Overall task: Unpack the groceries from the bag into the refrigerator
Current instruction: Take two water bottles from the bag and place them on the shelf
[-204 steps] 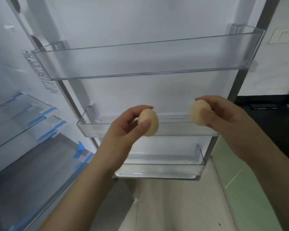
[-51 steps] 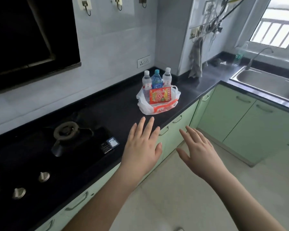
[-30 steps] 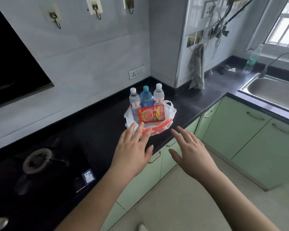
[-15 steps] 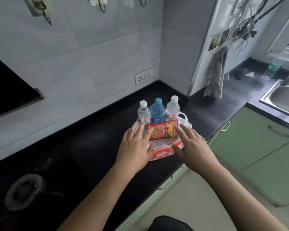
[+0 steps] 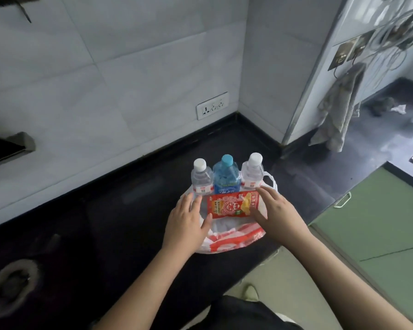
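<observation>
From the head camera, looking down at a black countertop (image 5: 119,225), a white plastic bag with red stripes (image 5: 234,239) sits near the counter's front edge, its sides slumped low around the groceries. Three bottles stand upright in a row at the back of the bag: a clear bottle with a white cap (image 5: 202,178) on the left, a blue bottle with a blue cap (image 5: 225,176) in the middle, and a second clear white-capped bottle (image 5: 252,173) on the right, each just beside the next. In front of them a red snack packet (image 5: 231,206) stands on its long edge. The left hand (image 5: 188,222) lies over the bag's left rim with fingers straight and relaxed, gripping nothing. The right hand (image 5: 275,211) is at the packet's right end, fingers extended along it and thumb below; it seems to touch the packet, though whether it pinches it cannot be told. A wall socket (image 5: 212,105) sits on the tiled wall behind, a grey cloth (image 5: 336,110) hangs to the right, and green cabinet doors (image 5: 372,222) run below the counter.
</observation>
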Action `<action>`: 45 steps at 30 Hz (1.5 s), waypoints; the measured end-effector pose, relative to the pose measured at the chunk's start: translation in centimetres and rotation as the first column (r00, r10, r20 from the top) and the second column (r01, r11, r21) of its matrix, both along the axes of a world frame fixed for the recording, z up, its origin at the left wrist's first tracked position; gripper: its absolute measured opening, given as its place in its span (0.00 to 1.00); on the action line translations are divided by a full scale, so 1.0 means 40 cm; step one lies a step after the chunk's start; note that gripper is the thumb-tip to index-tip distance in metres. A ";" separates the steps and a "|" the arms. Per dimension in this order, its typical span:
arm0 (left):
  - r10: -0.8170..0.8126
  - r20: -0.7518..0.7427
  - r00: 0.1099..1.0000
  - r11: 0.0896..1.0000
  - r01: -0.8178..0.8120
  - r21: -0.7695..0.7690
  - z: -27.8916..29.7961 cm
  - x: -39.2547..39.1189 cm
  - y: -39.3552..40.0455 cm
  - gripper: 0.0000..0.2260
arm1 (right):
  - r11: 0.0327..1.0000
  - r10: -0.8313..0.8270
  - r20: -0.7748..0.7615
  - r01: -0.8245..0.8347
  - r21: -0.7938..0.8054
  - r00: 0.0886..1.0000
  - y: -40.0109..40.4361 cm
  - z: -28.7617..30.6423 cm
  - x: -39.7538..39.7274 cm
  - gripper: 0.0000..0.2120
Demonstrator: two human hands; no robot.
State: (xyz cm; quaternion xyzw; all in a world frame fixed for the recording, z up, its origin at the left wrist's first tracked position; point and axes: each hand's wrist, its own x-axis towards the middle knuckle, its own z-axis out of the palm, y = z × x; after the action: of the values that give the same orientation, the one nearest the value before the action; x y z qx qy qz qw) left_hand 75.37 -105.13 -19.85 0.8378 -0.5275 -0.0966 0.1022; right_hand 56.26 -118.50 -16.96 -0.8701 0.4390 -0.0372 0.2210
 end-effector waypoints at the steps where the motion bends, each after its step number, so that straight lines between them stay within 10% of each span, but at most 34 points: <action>1: 0.043 -0.019 0.999 0.999 -0.044 -0.015 -0.010 0.003 -0.013 0.29 | 0.999 -0.032 0.012 0.032 0.008 0.999 -0.022 -0.006 -0.002 0.27; 26: 0.434 -0.743 0.510 0.841 -0.525 0.130 -0.125 0.079 -0.207 0.33 | 0.789 -0.196 0.126 0.080 0.610 0.973 -0.311 -0.179 0.087 0.31; 45: 0.360 -0.886 0.294 0.777 -0.620 0.111 -0.127 0.107 -0.216 0.34 | 0.833 -0.202 0.287 0.010 0.553 0.936 -0.323 -0.176 0.087 0.23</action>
State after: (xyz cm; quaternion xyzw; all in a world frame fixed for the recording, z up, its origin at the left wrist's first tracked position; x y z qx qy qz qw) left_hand 79.66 -113.76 -24.92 0.7659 -0.1208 -0.4033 0.4860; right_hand 59.73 -131.40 -23.98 -0.7263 0.4358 -0.0706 0.5269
